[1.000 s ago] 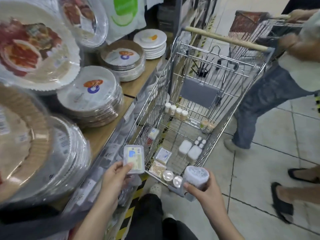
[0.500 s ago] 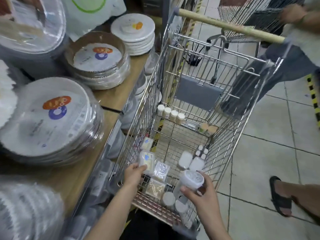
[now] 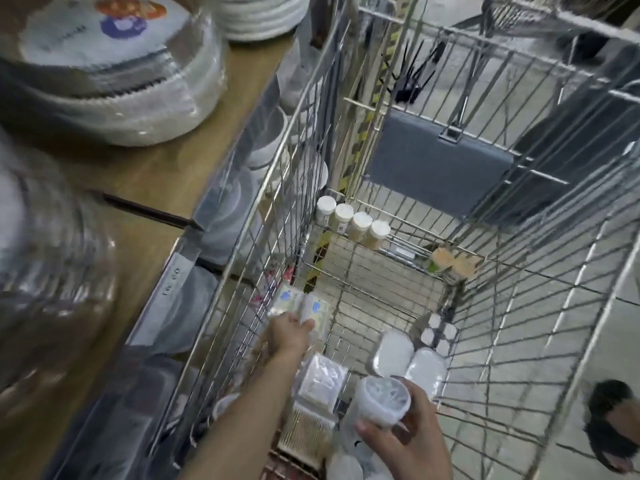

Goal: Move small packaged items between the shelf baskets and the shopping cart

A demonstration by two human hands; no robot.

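Since a sec ago our left hand (image 3: 289,332) has gone deeper into the cart (image 3: 512,306), w/ the flat blue-label pack (image 3: 313,311) now low by the cart's left wall at approx 10 o'clock, fingers pinching its near edge. Right hand (image 3: 403,441) at 5 o'clock grips a clear round tub (image 3: 381,400) above the cart's near end.

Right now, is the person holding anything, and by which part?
Yes. The left hand pinches a flat packet by its near end; the right hand grips a round tub around its side.
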